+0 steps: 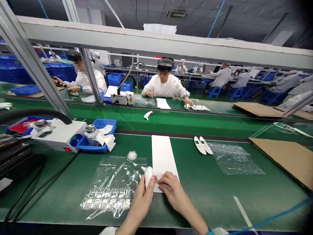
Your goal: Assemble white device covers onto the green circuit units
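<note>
My left hand (144, 195) is wrapped round a white plastic device (148, 174) with a narrow tip pointing up and left. Just to its right, my right hand (172, 189) hovers over the lower end of a white paper strip (163, 153), its fingers curled; whether they pinch something small cannot be made out. A clear plastic bag (110, 182) with small packed pieces lies left of my left hand, a crumpled clear bit (132, 155) at its top edge. Two white oval shells (202, 145) lie side by side beyond the strip to the right.
A blue bin (91, 147) with a metal-topped bottle and tissues stands left, beside a white machine box (60, 133). Another clear bag (236, 158) and cardboard (283, 158) lie right. Across the green belt (178, 122), carrying a white part (148, 115), a person (163, 85) works.
</note>
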Demonstrator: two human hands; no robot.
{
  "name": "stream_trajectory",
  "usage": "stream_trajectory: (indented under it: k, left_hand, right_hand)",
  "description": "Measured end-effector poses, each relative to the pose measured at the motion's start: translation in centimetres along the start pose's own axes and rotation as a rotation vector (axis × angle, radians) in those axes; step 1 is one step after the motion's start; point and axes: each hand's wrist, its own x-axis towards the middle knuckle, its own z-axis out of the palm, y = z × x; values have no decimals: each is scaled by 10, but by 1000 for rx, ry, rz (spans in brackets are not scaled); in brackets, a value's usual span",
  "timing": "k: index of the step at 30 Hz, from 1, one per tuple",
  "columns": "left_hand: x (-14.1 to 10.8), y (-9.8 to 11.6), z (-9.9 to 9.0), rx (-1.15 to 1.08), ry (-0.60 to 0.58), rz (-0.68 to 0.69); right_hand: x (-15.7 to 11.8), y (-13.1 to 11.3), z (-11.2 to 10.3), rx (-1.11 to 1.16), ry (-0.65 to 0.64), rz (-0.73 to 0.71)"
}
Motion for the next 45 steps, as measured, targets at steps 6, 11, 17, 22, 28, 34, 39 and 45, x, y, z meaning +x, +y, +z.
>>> stream_trajectory:
  k: [6, 11, 17, 22, 28, 34, 39, 45]
  left_hand:
    - [7, -7, -1, 150, -20, 35]
    - [4, 3, 0, 116, -26, 25]
    - [-18, 23, 3, -12, -94, -91]
    - [-29, 18, -5, -64, -107, -158]
    - [-32, 13, -18, -206, -172, -187]
    - [-37, 17, -22, -186, -174, -181]
    - [-38, 17, -22, -182, -163, -156]
    - [-38, 12, -28, -162, -176, -163]
  right_hand:
    - [0, -5, 8, -125, 30, -6]
    - [-10, -9, -4, 118, 56, -66]
    - [-20, -59, -22, 615, -56, -52]
    - [-10, -77, -9, 518, -27, -42]
    - [-2, -76, 8, 425, 27, -26]
    - [-1, -78, 12, 397, 24, -5]
    - [-1, -78, 16, 426, 21, 8]
    - [-1, -83, 19, 472, 22, 21]
